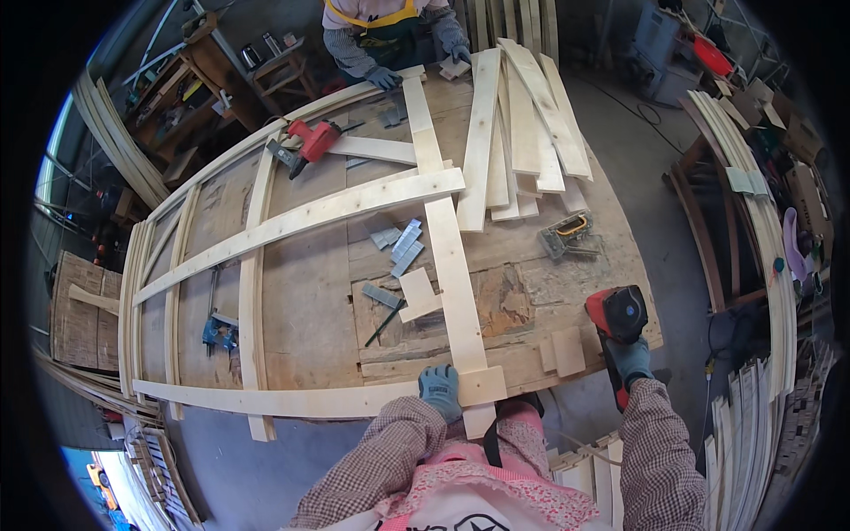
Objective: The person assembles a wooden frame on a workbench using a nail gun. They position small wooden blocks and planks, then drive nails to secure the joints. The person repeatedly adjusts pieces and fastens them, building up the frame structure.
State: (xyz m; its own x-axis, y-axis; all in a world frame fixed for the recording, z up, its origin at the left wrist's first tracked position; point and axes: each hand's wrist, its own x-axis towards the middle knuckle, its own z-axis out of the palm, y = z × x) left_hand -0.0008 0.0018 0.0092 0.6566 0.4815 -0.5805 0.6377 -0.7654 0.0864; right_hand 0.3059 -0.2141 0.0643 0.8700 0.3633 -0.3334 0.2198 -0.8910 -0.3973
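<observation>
Worn brown wood makes up the workbench [301,319] we lean over, scuffed and patched towards 5 o'clock. Beyond its near edge we see grey floor [230,451]. Bundled pale strips [763,265] lie along 3 o'clock; farther off, a blue-grey machine [662,53] stands between 1 and 2 o'clock and a brown wooden stand [217,84] between 10 and 11.

Nearest on the bench is our slatted frame [252,301], pale, smooth and lightly knotted, filling the side from 6 round to 11 o'clock. At 6 o'clock our left hand [439,389], in a blue-grey glove, lies partly curled over the near rail [336,401], beside its crossing with a flat cross-piece [452,283]. At 4 o'clock our right hand [632,358], gloved alike, is closed round the red-and-black nail gun [618,314]; its fingertips are hidden. Silver staple strips [407,243] lie near the centre, a second red nail gun [314,140] between 10 and 11 o'clock, and loose planks [482,133] at 1. Near 12, a co-worker [381,35] rests a gloved hand by the frame's far side.

The near rail's long axis runs from 9 towards 3 o'clock. The cross-piece runs from 6 to 12, its near end jutting past the rail towards us. Our nail gun's rounded cap faces up; we cannot tell where its nose points.
</observation>
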